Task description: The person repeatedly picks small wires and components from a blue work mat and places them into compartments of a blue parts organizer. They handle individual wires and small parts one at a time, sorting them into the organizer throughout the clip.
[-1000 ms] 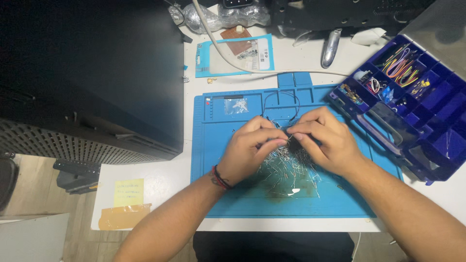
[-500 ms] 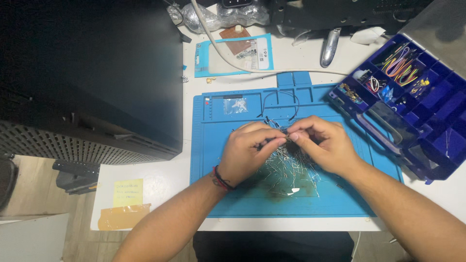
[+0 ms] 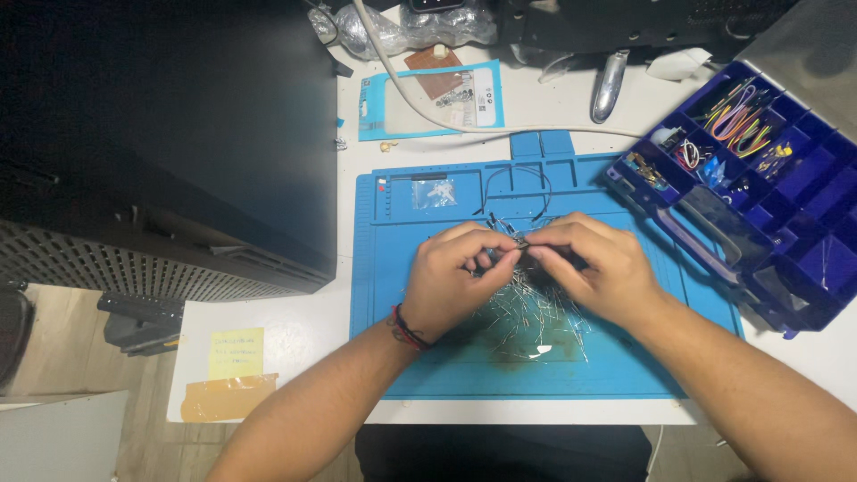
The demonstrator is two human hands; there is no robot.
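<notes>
My left hand (image 3: pixel 455 272) and my right hand (image 3: pixel 594 266) meet over the middle of a blue work mat (image 3: pixel 393 357). Their fingertips pinch a small thin wire-like part (image 3: pixel 520 242) between them. Under the hands lies a clear plastic bag with a heap of thin metal leaded components (image 3: pixel 536 321), partly hidden by my right hand. A dark cord bracelet sits on my left wrist (image 3: pixel 406 328).
A dark blue compartment box (image 3: pixel 803 223) with coloured wires and small parts stands at the right. A light blue blister pack (image 3: pixel 428 103), a white cable (image 3: pixel 402 80) and a silver tool (image 3: pixel 607 85) lie behind the mat. A big black case (image 3: pixel 161 143) fills the left; a yellow note (image 3: pixel 237 353) sits front left.
Both hands have stayed over the bag, shifting a little toward me; the fingertips keep working the small part between them.
</notes>
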